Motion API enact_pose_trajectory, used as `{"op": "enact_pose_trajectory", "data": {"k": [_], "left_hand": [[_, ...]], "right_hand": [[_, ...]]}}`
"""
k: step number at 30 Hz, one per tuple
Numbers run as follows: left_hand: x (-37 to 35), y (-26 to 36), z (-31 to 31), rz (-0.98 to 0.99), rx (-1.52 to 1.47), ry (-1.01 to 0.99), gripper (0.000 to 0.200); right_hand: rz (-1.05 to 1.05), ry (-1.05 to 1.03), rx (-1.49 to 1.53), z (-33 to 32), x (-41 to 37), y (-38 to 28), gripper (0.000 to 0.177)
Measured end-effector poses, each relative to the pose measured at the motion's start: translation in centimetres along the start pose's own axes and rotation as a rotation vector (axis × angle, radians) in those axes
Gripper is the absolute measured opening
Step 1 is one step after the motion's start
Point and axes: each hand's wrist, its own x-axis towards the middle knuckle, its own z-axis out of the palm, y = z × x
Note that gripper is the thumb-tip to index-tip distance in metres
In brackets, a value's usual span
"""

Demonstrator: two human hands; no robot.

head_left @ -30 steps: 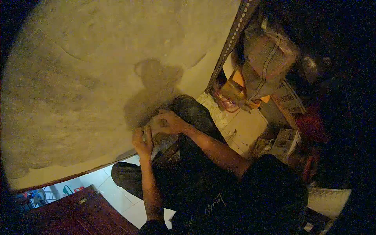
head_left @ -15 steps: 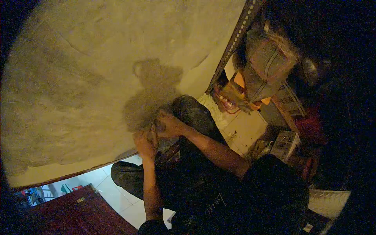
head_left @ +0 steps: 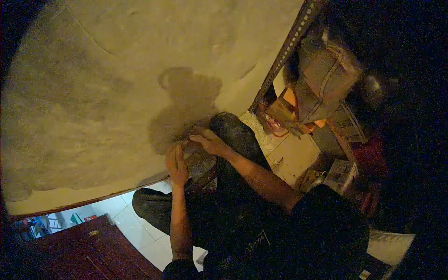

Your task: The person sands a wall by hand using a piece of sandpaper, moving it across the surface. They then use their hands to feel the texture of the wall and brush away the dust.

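Observation:
In the dim head view, my left hand [head_left: 177, 164] is held up over my lap with its fingers close together, pointing up. My right hand [head_left: 210, 141] is just to the right, its fingers bent and reaching left towards the left fingertips. Something small and dark may lie between the fingertips, but it is too dark to make out. Both hands are in front of the plastered wall [head_left: 112, 93], which carries their shadow. Beneath them are my knees in dark trousers [head_left: 235, 135].
A metal strip with holes [head_left: 284, 53] runs up the wall's right edge. Beyond it are a zipped bag [head_left: 326, 74], a wire-like box [head_left: 341, 175] and red cloth [head_left: 371, 156]. A dark red panel [head_left: 93, 252] and pale floor tiles [head_left: 135, 224] lie at the lower left.
My hands have moved slightly apart at the fingers, and the right hand's fingers have straightened leftward. The left hand has shifted a little to the right. The view has shifted slightly.

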Motion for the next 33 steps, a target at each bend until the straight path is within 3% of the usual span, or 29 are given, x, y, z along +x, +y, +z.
{"op": "enact_pose_trajectory", "data": {"k": [2, 6, 8, 12, 14, 18, 21, 23, 27, 29, 33], "left_hand": [[-0.7, -1.5, 0.6, -0.223, -0.033, 0.05, 0.02], [-0.2, 0.4, 0.6, -0.166, -0.075, 0.009, 0.032], [-0.3, 1.0, 0.8, -0.095, 0.089, -0.008, 0.045], [-0.3, 1.1, 0.7, -0.162, -0.028, -0.003, 0.04], [-0.3, -0.5, 0.8, 0.118, 0.261, 0.087, 0.035], [-0.7, -1.7, 0.5, 0.119, 0.217, 0.038, 0.031], [-0.5, -1.1, 0.1, -0.027, 0.138, -0.084, 0.03], [-0.5, -1.1, 0.0, -0.023, 0.16, -0.113, 0.029], [-0.9, -2.3, 0.4, 0.133, 0.23, -0.026, 0.033], [-1.2, -2.6, 0.4, -0.161, 0.164, -0.143, 0.034], [-1.7, -3.8, 0.1, -0.132, 0.305, -0.207, 0.03]], "right_hand": [[0.751, -0.241, 0.906, -3.1, 2.7, -2.0, 0.028], [0.623, -0.204, 0.74, -3.2, 2.7, -2.4, 0.032], [0.608, -0.151, 0.71, -1.6, 1.8, -1.5, 0.033], [0.599, -0.162, 0.73, -2.0, 2.0, -1.6, 0.031], [0.594, -0.232, 0.836, -2.7, 2.4, -1.9, 0.029], [0.487, -0.243, 0.838, -2.8, 2.2, -1.2, 0.028], [0.486, -0.304, 0.994, -3.3, 2.5, -1.4, 0.024], [0.63, -0.301, 1.017, -3.5, 2.5, -1.6, 0.025], [0.509, -0.26, 0.98, -2.6, 2.0, -1.1, 0.025], [0.577, -0.288, 1.117, -3.3, 2.4, -1.6, 0.027], [0.569, -0.309, 1.101, -3.8, 2.6, -1.3, 0.026]]}}
